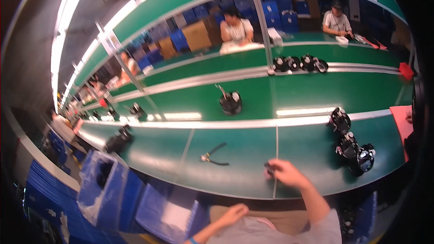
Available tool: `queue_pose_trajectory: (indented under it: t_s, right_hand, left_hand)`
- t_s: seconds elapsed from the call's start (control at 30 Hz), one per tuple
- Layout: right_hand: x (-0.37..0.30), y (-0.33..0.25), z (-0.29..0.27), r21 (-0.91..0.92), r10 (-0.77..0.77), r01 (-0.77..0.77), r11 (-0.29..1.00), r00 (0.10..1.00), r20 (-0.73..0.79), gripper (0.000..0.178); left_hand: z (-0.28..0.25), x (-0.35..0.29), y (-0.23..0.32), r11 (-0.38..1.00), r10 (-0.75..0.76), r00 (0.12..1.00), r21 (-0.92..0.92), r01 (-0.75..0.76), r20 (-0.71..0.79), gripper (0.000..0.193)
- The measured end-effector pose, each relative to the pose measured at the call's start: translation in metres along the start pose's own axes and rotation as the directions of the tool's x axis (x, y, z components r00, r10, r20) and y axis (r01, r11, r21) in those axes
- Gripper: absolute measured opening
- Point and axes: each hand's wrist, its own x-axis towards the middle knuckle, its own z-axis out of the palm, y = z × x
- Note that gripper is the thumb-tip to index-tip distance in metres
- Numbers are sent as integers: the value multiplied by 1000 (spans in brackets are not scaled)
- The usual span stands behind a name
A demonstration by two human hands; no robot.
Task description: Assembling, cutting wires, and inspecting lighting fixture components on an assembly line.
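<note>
My right hand (289,175) is over the near edge of the green bench, its fingers closed on a small dark part (269,170) whose kind is too blurred to make out. My left hand (236,213) is held low in front of my body, below the bench edge, with fingers curled in and nothing visible in them. A pair of cutting pliers (215,156) with spread black handles lies on the bench, left of my right hand. Black round assemblies with wires and silvery parts, such as this black assembly (347,145), sit grouped to the right.
Beyond a metal rail, a black unit (231,103) stands on the green conveyor belt (190,98). More black units (300,63) sit on the far ledge. Blue bins (165,210) stand at the lower left. A red sheet (401,129) lies far right. Several people work across the line.
</note>
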Motion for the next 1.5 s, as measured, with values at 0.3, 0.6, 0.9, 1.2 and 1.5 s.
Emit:
queue_pose_trajectory:
  t_s: [0.3, 0.6, 0.9, 1.2, 1.5]
  right_hand:
    - [84, 69, -17, -259, -65, 16, 966, 981, -181, 34]
    - [63, 49, -14, -332, -33, -33, 943, 981, -190, 35]
    - [69, 63, -24, -143, 77, -104, 984, 981, -177, 42]
    - [86, 47, -11, -19, -37, 32, 999, 914, -405, 48]
    - [77, 54, -25, -294, -91, -12, 956, 938, -333, 38]
  left_hand:
    - [64, 143, -107, 965, -198, 721, 262, 23, 665, 36]
    - [94, 210, -104, 986, -139, 578, 166, 5, 804, 37]
    - [49, 141, -89, 964, -231, 762, 247, 95, 605, 38]
    - [-3, 31, 26, 955, -186, 896, 288, 68, 404, 47]
    - [-160, 88, 129, 972, 55, 998, 230, -46, -32, 28]
